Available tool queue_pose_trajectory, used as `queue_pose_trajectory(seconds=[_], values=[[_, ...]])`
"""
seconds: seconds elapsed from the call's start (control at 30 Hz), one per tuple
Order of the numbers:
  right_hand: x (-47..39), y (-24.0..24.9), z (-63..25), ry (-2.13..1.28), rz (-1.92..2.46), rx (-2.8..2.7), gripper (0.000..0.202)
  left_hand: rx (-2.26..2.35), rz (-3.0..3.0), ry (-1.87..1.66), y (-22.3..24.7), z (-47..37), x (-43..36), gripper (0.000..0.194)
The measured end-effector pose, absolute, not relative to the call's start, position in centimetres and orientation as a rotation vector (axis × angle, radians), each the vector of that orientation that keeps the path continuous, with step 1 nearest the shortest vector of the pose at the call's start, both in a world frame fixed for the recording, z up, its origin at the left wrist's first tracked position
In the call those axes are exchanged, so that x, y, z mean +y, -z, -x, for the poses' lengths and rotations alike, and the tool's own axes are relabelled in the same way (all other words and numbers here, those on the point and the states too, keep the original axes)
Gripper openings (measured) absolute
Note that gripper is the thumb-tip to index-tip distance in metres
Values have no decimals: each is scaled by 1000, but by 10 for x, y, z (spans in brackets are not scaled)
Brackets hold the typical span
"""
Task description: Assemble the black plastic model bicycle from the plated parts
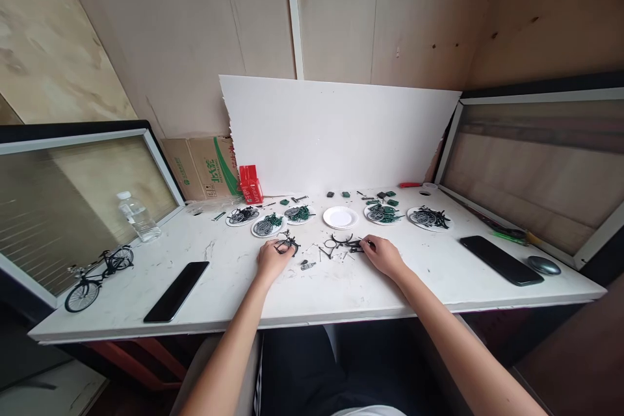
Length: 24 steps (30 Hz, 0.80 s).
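The two hands were apart above a white tabletop (331,296). The left hand (273,261) was closed around a thin black model-bicycle assembly (287,244), held just over the surface near the middle. The right hand (385,255) had its fingertips at small black plastic parts (354,246); whether it gripped one could not be told. Behind them stood a round white plate (340,218), while a black model bicycle (100,275) stood well apart at far left.
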State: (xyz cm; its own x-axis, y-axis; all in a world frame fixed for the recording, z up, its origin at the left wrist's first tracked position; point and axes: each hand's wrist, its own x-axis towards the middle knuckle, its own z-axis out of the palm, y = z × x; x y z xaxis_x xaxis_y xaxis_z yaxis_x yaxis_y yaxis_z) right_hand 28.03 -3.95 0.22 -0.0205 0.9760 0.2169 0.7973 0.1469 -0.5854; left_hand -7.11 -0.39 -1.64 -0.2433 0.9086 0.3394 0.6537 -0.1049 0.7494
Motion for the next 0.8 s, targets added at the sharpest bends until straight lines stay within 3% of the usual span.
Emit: queue_pose_trajectory(seconds=[0.27,0.8], values=[[-39,-2,-279,-405,1713,-1861,28,1715,-1766,-1555,20,63,-3,26],[-32,9,-283,-291,1496,-1705,40,1418,-1307,-1530,-12,53,-27,33]])
